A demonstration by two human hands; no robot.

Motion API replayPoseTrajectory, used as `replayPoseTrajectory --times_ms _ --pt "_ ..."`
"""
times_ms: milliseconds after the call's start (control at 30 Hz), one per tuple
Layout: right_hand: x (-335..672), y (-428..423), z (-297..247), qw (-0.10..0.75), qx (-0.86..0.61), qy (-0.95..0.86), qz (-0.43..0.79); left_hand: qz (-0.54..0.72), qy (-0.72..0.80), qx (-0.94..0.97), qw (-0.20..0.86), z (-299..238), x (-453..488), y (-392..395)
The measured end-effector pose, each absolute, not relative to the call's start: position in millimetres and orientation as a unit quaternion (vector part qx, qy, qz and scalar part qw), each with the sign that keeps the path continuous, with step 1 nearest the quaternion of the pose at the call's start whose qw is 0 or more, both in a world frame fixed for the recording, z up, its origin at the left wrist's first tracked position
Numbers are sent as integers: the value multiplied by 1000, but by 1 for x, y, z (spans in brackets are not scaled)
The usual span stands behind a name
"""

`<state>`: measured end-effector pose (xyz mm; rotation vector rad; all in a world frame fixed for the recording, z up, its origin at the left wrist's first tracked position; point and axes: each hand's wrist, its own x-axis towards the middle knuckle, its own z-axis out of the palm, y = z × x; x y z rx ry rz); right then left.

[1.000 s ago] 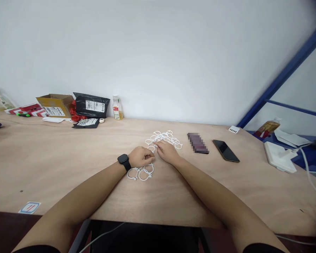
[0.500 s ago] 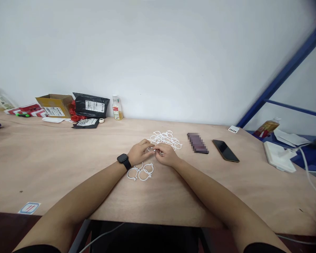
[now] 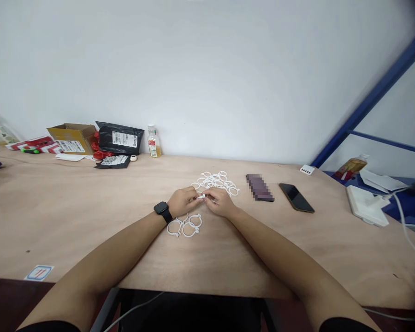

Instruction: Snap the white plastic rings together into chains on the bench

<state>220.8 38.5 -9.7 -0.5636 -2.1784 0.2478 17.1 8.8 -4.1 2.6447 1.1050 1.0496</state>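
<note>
left hand [image 3: 184,203] and right hand [image 3: 222,203] pinched a white ring [image 3: 201,197], mostly hidden, between fingers over table [image 3: 90,198]. four rings [image 3: 197,229] lay nearer, pile [image 3: 216,180] beyond: thin, white, round, knobby ends.

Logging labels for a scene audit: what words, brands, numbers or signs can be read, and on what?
"11": sticker at the table's near edge; two slanted red strokes, probably that number.
Box label: too small.
Rear black parcel label: too small.
Front black parcel label: too blurred.
Left bottle, middle bottle, right bottle: print unreadable.
No brand legible.
</note>
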Motion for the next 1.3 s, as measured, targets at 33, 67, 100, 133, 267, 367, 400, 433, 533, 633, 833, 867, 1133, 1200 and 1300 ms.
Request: replayPoseTrajectory --times_ms 33,67,100,133,267,367,400,433,533,633,833,867,1133,1200,1300 --pt "221 38 -9 422 -225 -872 103 341 363 866 44 -4 17 9" --pt "222 38 -9 419 -225 -873 106 340 363 867 43 -3 17 9" --pt "222 38 -9 417 -225 -874 109 339 362 867 43 -3 17 9" --pt "222 38 -10 416 -226 -874 111 339 361 868 43 -3 17 9" --pt "223 39 -12 407 -236 -875 116 336 364 868 37 -4 18 8" --pt "221 39 -13 401 -241 -876 115 325 357 875 30 -4 19 7" --pt "221 39 -13 400 -241 -877 113 320 352 879 26 -3 19 7" --pt "220 39 -13 400 -239 -878 110 314 347 883 21 -3 19 6" --pt "219 39 -13 402 -235 -879 106 297 332 895 10 -1 20 5" --pt "219 41 -13 393 -233 -881 123 277 316 907 6 1 22 3" --pt "221 41 -12 369 -248 -883 148 274 336 901 25 2 21 3" --pt "222 41 -12 365 -252 -884 146 283 348 893 34 2 19 4" --pt "220 49 -17 291 -296 -906 84 277 357 888 85 -2 8 13" --pt "220 50 -19 261 -296 -916 75 271 344 895 83 -1 10 13" --pt "220 51 -19 237 -300 -922 60 267 319 904 95 0 11 12"
